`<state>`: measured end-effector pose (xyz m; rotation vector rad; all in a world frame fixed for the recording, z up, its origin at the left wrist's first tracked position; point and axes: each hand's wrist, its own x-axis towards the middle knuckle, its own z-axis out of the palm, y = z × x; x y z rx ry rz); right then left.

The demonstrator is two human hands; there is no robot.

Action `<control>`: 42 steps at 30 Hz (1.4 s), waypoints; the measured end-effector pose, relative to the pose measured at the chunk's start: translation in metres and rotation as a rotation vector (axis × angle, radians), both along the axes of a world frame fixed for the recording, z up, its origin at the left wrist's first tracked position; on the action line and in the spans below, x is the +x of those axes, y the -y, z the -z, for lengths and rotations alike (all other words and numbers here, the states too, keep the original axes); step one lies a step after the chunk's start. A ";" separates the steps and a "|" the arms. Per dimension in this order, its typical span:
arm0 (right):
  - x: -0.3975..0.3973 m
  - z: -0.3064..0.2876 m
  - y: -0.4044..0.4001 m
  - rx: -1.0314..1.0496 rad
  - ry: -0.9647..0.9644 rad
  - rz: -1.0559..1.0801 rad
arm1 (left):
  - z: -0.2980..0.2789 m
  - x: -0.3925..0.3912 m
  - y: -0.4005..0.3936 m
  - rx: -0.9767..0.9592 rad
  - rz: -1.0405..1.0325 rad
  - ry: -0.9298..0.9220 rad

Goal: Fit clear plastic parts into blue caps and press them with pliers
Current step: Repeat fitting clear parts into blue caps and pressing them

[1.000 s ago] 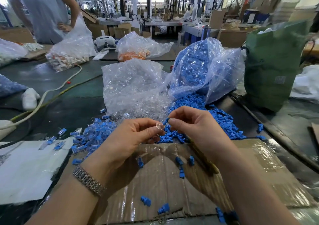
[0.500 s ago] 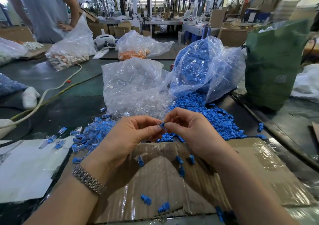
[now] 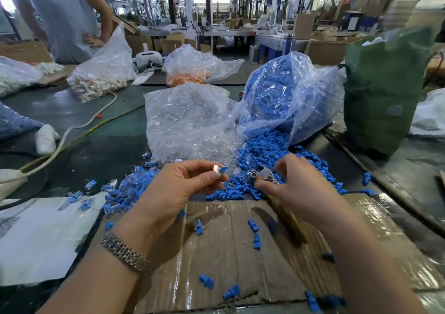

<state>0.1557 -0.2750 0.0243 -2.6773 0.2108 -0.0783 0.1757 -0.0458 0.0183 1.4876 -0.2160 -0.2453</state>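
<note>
Your left hand [image 3: 178, 188] pinches one small blue cap with a clear plastic part seated in it [image 3: 220, 169] between thumb and fingertips, raised above the flattened brown cardboard sheet [image 3: 240, 253] that covers the dark green surface [image 3: 101, 150]. Your right hand [image 3: 298, 186] is curled round one pair of metal pliers with yellowish handles [image 3: 263, 175]; the steel nose points toward the cap but stands just apart from it, and the handles run down under your palm. I cannot tell how far the nose is parted.

Two clear bags lie ahead of you: one clear plastic bag of transparent parts [image 3: 187, 121] and, to its right, one clear plastic bag of blue caps [image 3: 284, 92], which spills a heap of loose blue caps [image 3: 269, 150] onto the surface. On the cardboard about ten stray caps lie scattered. A pile of finished blue-and-clear pieces [image 3: 125, 191] sits left of your left hand, with four or so more on the white paper sheet [image 3: 41, 236]. A tall green sack [image 3: 382, 90] stands at the right; it has a small label that is too blurred to read.

Half a second ago both hands met at the cap, fingertips touching; now they have drawn apart, and the pliers' nose shows in your right hand where only the handles showed before.
</note>
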 end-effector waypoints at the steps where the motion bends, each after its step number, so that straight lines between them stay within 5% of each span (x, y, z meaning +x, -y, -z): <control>1: 0.000 0.002 0.003 -0.111 -0.100 0.037 | 0.001 0.001 -0.001 -0.017 -0.020 0.003; 4: 0.000 0.004 0.003 -0.232 -0.250 0.052 | 0.001 0.005 -0.005 -0.043 -0.086 0.009; 10: 0.000 -0.001 0.000 -0.159 -0.131 0.025 | 0.002 0.004 -0.005 -0.074 -0.095 0.008; 14: -0.002 -0.008 -0.001 0.302 -0.066 -0.042 | 0.002 0.006 -0.004 -0.139 -0.090 -0.002; 19: -0.013 -0.013 -0.013 0.782 -0.360 -0.356 | 0.001 0.005 -0.004 -0.187 -0.089 0.024; 42: -0.017 -0.009 -0.043 0.590 -0.302 -0.347 | 0.005 0.002 -0.001 0.220 -0.176 0.228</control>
